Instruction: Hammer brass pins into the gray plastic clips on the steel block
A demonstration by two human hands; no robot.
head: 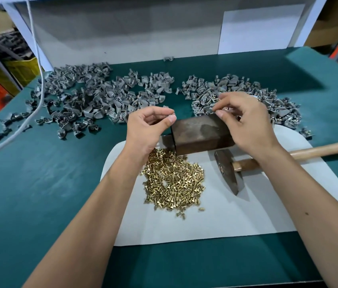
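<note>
Left hand (147,129): we hold it curled just beyond the near-left end of the block, thumb and forefinger tips pinched together; we cannot tell what, if anything, sits between them.
Right hand (245,125): our fingers bend over the block's far-right corner, thumb and forefinger closed on something small at its top edge, too small to name; we judge it a clip or pin being seated.
Dark rusty rectangular steel block (200,135): lies between our two hands on the white sheet, as the anvil.
Heap of small brass pins (174,181): just below the left wrist, near for quick picking.
Wooden-handled steel hammer (229,171): untouched, under the right wrist, handle pointing right for that hand to grab.
Pile of gray plastic clips (93,96): beyond the left fingertips, likely unworked.
Second clip pile with brass glints (263,98): behind the right fingers, probably finished pieces.
White paper sheet (247,208): lies under the pins, block and hammer.
</note>
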